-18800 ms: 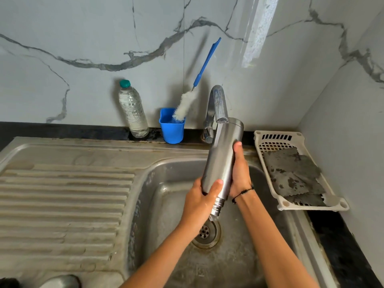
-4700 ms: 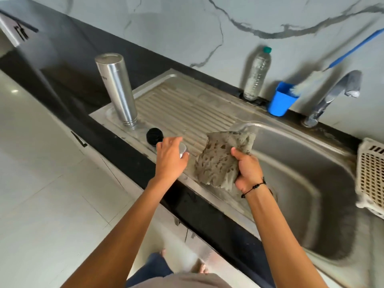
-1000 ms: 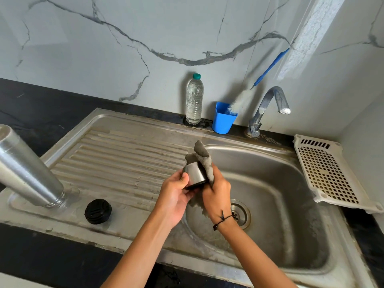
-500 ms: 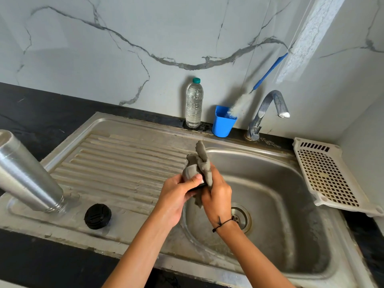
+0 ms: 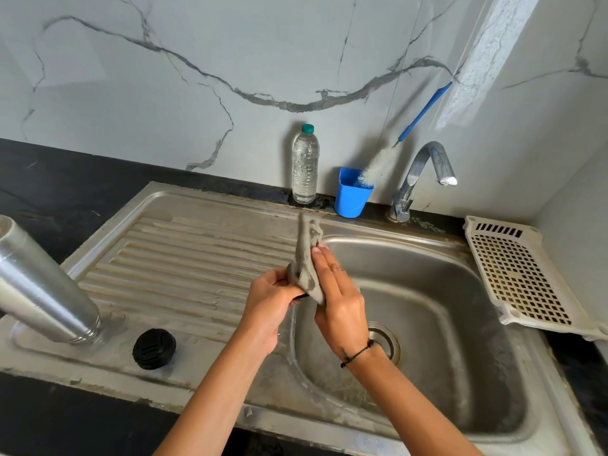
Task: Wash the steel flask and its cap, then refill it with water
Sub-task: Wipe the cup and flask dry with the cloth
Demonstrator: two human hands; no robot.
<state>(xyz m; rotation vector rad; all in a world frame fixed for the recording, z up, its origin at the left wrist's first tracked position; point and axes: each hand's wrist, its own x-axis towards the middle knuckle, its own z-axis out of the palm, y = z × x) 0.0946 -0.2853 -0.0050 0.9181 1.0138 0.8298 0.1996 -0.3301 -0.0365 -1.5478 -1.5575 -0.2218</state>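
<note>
Scrubbing at mid-frame, over the sink [image 5: 437, 255] basin so drips fall into the bowl: the left hand [image 5: 269, 301] has its grip curled around something wrapped in the grey cloth [image 5: 307, 268], presumably the cap's steel cup, though it is hidden. The right hand [image 5: 339, 297] presses the cloth with fairly straight fingers, holding it flat against the piece. At lower left, the steel flask [image 5: 39, 287] stands mouth-down on the ribbed drainboard, likely draining, with the black stopper [image 5: 154, 348] just beside it. The tap [image 5: 424, 169] shows no water running. Rinsing and refilling still look ahead.
</note>
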